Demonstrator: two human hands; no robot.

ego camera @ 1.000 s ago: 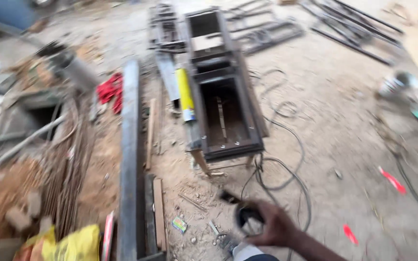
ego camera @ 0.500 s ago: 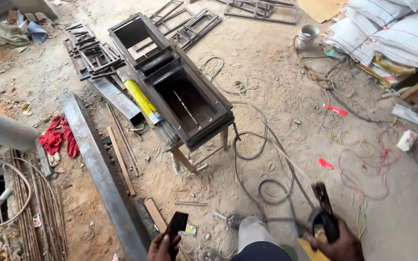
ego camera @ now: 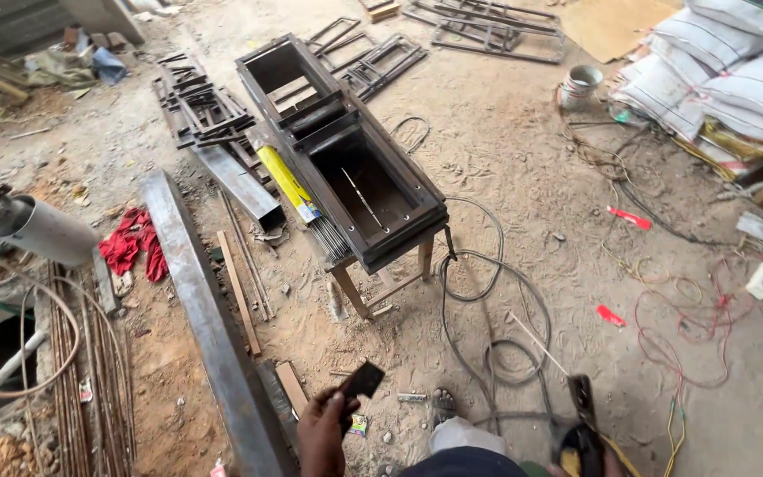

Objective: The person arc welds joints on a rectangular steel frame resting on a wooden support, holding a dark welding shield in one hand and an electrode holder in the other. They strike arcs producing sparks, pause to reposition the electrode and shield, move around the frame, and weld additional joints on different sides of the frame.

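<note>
The person stands on a sandy floor [ego camera: 523, 150], looking down. The left hand [ego camera: 324, 433], at about seven o'clock, is clenched around a small dark flat piece [ego camera: 362, 382], lifted clear of the ground as if for a look. The right hand, at five o'clock and mostly cut off by the frame edge, grasps a welding electrode holder [ego camera: 581, 415] with a thin rod [ego camera: 536, 343] pointing toward eleven o'clock. Ahead at twelve o'clock a black steel frame [ego camera: 346, 150] rests on a wooden stool [ego camera: 381, 283], probably raised to working height. A yellow packet of rods [ego camera: 289, 184] lies beside it, within reach. Cables [ego camera: 479, 291] trail across the sand; white sacks [ego camera: 735, 79] are stacked at two o'clock.
</note>
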